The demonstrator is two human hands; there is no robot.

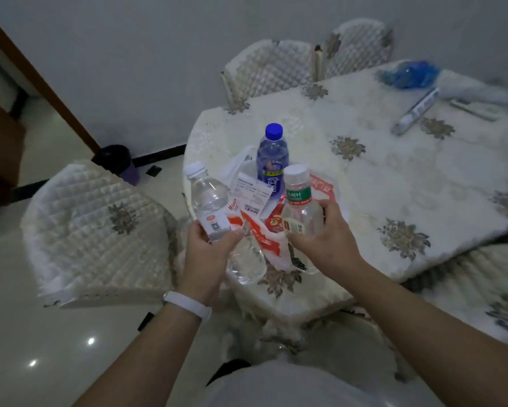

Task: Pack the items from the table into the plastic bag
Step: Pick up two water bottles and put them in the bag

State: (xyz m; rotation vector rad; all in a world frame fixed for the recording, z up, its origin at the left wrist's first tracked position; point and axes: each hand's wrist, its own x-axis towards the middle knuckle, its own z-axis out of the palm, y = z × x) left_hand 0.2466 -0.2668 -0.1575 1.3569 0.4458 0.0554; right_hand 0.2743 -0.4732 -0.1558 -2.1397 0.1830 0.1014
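Observation:
A white plastic bag with red print [264, 239] lies open at the near left corner of the table [393, 183]. My left hand [208, 251] grips a clear water bottle with a white cap [208, 201], tilted over the bag's left edge. My right hand [326, 239] holds a small clear bottle with a green label and white cap [299, 207] upright above the bag. A blue-capped bottle with a blue label [271, 160] stands just behind the bag. A white paper slip [251, 195] and a red packet [276, 220] show inside the bag's mouth.
Quilted chairs stand at the left [97, 227] and behind the table [273, 69]. At the far right of the table lie a blue plastic bundle [411, 73] and a long silver tube [417, 111]. A dark bin [117, 160] sits on the floor by the wall.

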